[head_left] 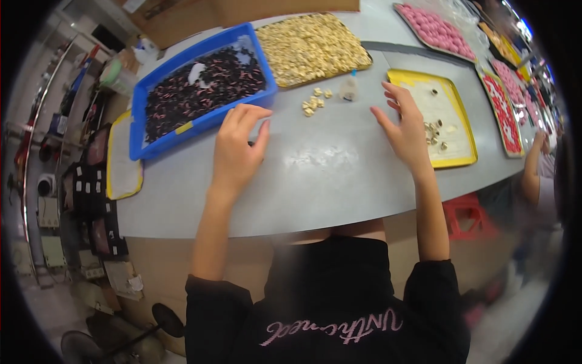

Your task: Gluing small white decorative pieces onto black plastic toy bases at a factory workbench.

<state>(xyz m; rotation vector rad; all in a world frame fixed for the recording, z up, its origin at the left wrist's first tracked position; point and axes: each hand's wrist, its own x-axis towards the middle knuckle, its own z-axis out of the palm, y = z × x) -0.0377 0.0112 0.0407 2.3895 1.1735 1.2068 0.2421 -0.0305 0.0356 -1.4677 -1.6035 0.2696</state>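
Note:
My left hand hovers beside the near right corner of a blue bin. Its fingers are bent, with the thumb apart from them. A small dark spot shows at the base of the thumb; whether the hand holds it is unclear. Small black and pink pieces fill the bin, and a white lump lies on them. Over the left edge of a yellow-rimmed tray, my right hand is open, fingers spread. Several small metallic pieces lie in that tray.
Several pale gold pieces lie mid-table by a small blue-tipped bottle. Behind is a tray of gold pieces. Trays of pink and red pieces stand right. Another person's arm shows far right, above a red stool.

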